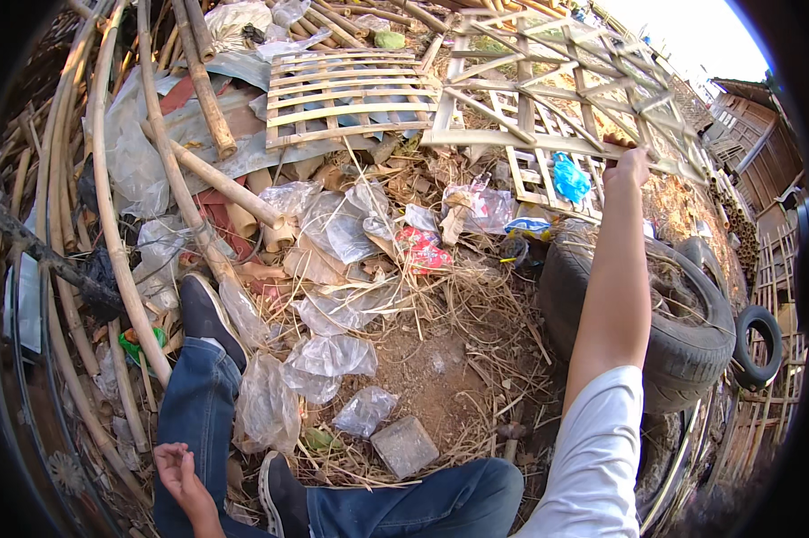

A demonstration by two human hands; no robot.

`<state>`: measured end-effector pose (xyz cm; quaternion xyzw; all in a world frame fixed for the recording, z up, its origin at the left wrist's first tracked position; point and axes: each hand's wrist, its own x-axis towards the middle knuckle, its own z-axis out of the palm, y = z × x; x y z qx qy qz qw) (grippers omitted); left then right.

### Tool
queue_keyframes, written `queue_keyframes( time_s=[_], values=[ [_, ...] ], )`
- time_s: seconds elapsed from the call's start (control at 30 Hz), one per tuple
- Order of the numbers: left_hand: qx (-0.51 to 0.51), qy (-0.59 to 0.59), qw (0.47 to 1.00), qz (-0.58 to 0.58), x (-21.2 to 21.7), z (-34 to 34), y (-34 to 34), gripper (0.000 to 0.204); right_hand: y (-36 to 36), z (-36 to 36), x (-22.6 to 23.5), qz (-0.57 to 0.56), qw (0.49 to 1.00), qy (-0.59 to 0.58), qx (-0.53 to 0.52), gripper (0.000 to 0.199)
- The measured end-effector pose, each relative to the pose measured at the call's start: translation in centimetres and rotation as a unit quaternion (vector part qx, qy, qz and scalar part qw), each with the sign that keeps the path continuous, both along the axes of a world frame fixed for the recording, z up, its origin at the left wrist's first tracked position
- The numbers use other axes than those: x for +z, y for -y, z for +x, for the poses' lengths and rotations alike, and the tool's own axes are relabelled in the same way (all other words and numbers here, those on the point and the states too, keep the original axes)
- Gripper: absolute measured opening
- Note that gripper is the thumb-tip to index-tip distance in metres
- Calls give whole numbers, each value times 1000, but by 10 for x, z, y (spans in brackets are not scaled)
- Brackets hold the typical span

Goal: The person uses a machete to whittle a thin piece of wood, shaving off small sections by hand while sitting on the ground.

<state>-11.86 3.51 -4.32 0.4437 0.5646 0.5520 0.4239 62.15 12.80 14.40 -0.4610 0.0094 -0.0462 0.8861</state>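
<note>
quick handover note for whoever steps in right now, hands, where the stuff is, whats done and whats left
Right hand: arm stretched out, gripping the edge of the bamboo lattice frame, which leans tilted over the old tyre.
Left hand: open, empty, by the left knee.
Smaller slatted panel lies on the scrap pile beyond.
Done: frame is gripped.
Left: frame not yet pulled clear of the pile.

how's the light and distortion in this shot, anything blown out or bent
Head view: hard daylight, sky blown white at the top right; fisheye bends the bamboo poles along the dark rim; the right hand on the bamboo lattice looks sharp, the left hand sits shaded.
</note>
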Motion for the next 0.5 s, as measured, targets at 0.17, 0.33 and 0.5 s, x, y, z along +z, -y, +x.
queue_keyframes(
  time_s=[0.17, 0.33, 0.5],
  values=[
    [-2, -78, 997, -4, -12, -22, 12, 20, -20, 46, -136, -142, 943, -126, 273, 51],
    [-68, -100, 992, -40, -3, -9, 19, 22, -18, 11, -189, -106, 922, -152, 341, 66],
    [-118, -68, 990, -45, -2, 24, 28, 25, 6, -102, -174, -189, 849, -20, 493, 56]
  ],
)
